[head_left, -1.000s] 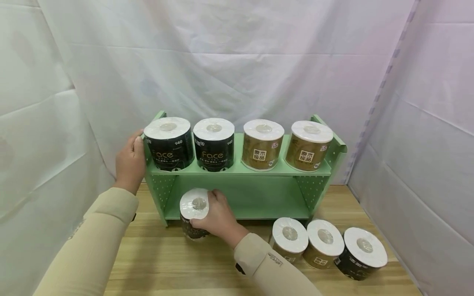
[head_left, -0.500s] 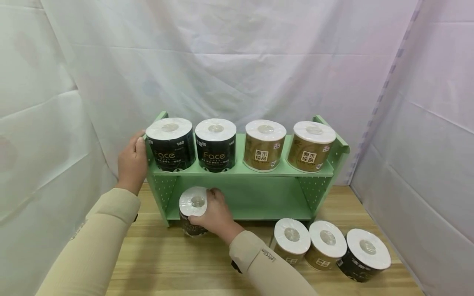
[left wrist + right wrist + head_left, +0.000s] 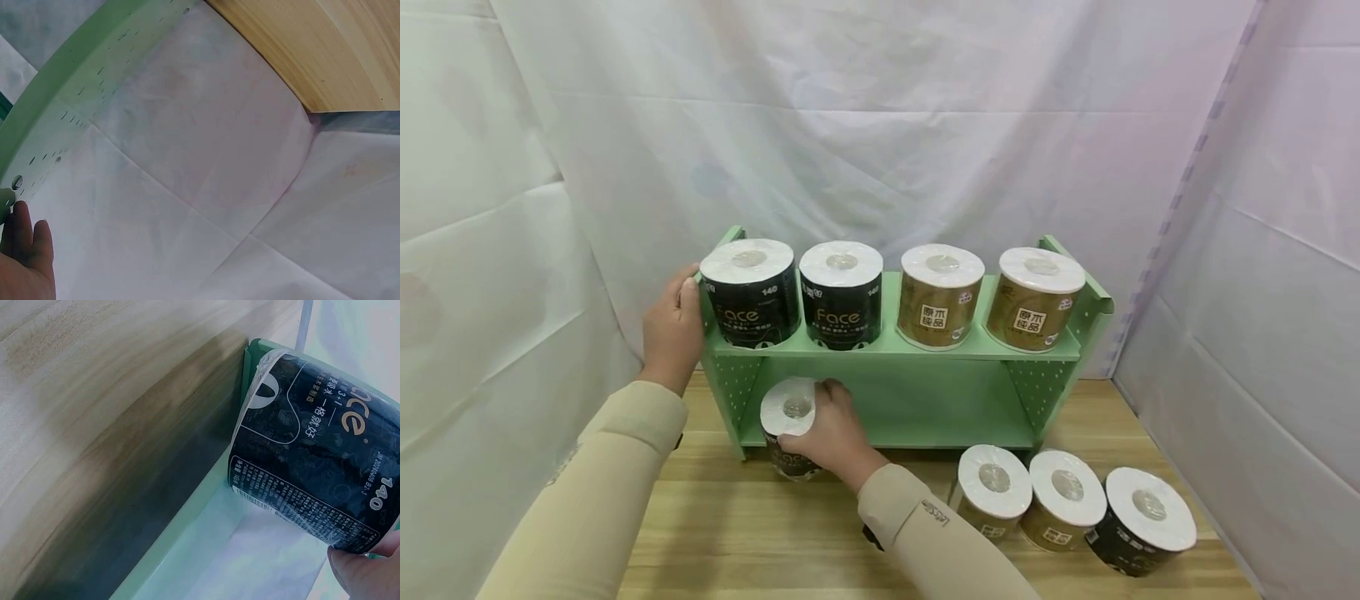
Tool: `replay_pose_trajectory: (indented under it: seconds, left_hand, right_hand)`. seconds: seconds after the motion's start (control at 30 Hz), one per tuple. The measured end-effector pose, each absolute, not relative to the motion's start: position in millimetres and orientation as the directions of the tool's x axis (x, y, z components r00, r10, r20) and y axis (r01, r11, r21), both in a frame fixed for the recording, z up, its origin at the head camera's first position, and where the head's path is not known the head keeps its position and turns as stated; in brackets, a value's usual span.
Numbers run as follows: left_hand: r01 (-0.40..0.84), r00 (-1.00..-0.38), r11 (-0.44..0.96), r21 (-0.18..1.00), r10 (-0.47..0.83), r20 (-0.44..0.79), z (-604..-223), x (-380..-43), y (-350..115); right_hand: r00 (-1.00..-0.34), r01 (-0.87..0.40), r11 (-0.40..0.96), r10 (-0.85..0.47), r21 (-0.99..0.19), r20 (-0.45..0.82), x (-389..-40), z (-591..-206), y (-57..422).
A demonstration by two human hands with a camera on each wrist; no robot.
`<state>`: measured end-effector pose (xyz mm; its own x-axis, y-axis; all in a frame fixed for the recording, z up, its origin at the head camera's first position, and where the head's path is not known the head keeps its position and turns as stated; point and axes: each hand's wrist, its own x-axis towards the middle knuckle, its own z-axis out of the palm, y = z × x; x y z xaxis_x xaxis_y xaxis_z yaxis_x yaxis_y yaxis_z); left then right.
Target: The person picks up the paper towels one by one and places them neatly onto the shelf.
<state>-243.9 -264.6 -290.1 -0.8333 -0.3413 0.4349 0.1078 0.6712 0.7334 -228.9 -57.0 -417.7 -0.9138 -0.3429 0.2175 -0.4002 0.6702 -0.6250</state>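
Right hand (image 3: 829,429) grips black roll (image 3: 312,450) from its right, lower centre-left, axis near upright, I judge, by the bottom edge of the green shelf (image 3: 940,404).

I see beige sleeves (image 3: 591,500) with broad cuffs (image 3: 640,417). Dark lettering (image 3: 936,512) marks the right sleeve (image 3: 955,554), and a small black piece (image 3: 872,537) shows beside each cuff.

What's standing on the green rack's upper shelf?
Two black rolls stand on the left, two gold rolls on the right. Green board shows between the pairs; what lies beneath each roll is covered.
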Motion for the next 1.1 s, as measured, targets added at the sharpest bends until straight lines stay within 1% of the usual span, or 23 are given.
replay_pose_trajectory:
  seconds: [0.47,0.6,0.87,1.1]
  left_hand:
    - [0.117,-0.828,0.671,0.732,-0.341,0.445,-291.3,-246.8,-264.2]
    - [0.124,-0.822,0.673,0.729,-0.342,0.455,-292.5,-247.2,-264.9]
    - [0.112,-0.811,0.664,0.739,-0.369,0.454,-294.1,-247.8,-266.8]
    - [0.109,-0.825,0.657,0.746,-0.36,0.437,-293.1,-246.6,-265.3]
  right_hand:
    - [-0.915,-0.395,0.66,-0.344,-0.639,0.21,-234.8,-416.6,-65.0]
    - [-0.912,-0.405,0.642,-0.336,-0.651,0.236,-237.5,-418.1,-68.8]
    - [-0.924,-0.377,0.575,-0.292,-0.726,0.249,-238.9,-423.9,-78.3]
    - [-0.93,-0.364,0.552,-0.263,-0.75,0.257,-238.9,-428.3,-83.6]
